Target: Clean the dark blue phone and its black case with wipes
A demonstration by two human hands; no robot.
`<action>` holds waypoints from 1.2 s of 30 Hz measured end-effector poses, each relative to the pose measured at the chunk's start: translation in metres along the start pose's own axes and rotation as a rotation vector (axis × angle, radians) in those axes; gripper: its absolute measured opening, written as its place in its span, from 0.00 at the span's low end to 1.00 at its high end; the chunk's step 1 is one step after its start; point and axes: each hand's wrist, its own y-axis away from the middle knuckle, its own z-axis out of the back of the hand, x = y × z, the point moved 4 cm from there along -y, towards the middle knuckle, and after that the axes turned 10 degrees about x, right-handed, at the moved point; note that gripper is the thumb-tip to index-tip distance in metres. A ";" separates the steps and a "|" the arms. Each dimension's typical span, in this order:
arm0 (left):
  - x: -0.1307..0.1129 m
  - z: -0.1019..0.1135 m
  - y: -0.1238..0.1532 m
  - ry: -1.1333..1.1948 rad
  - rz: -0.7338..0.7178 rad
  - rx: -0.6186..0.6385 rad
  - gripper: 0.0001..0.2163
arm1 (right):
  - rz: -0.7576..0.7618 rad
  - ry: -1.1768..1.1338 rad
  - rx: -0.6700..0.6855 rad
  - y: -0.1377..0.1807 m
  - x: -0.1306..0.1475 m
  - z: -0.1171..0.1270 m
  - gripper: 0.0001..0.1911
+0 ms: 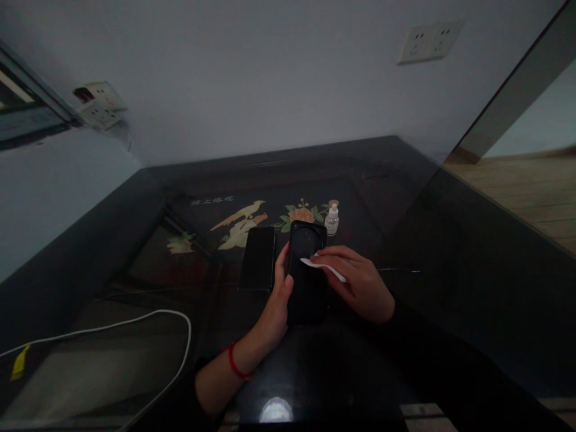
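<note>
My left hand [278, 300] is closed round the left edge of a black phone [307, 270], which lies back up with its round camera ring towards the far end. My right hand [357, 279] pinches a small white wipe [321, 266] and presses it on the phone's back just below the camera ring. A red string circles my left wrist. A second black phone [258, 258] lies flat on the table just left of the held one.
A small clear bottle with a white cap [332, 219] stands beyond the phone. The dark glass-topped table [450, 288] shows a bird and flower inlay. A white cable [135, 327] loops at the left. Wall sockets [429, 41] sit above.
</note>
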 end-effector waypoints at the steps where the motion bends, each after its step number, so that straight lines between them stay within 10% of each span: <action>1: 0.000 -0.002 0.001 0.026 0.019 0.010 0.34 | -0.032 -0.025 -0.033 0.001 -0.001 0.003 0.14; 6: 0.001 -0.010 0.004 0.189 0.160 0.082 0.35 | -0.088 0.072 -0.231 0.004 -0.011 0.016 0.17; 36: -0.003 -0.007 0.002 0.201 0.116 0.034 0.29 | 0.198 0.079 0.053 0.003 -0.008 -0.003 0.21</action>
